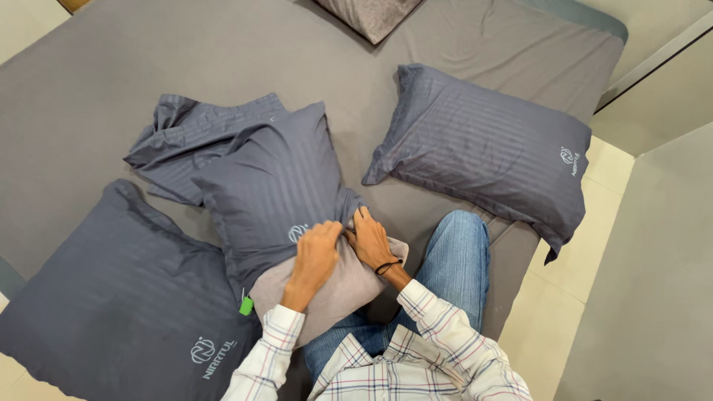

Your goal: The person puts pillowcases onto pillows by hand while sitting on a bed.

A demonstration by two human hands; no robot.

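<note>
Checked sleeve [267, 349], pillows [483, 148] around hands [318, 249].

Striped cloth under the hands

Both hands grip a pillowcase [271, 186] of smooth, faintly sheened, woven-stripe grey cloth; below the grip shows the pillow's [338, 286] matt, plain beige fabric, and beneath it a matt grey bedsheet [89, 82], softly creased.
</note>
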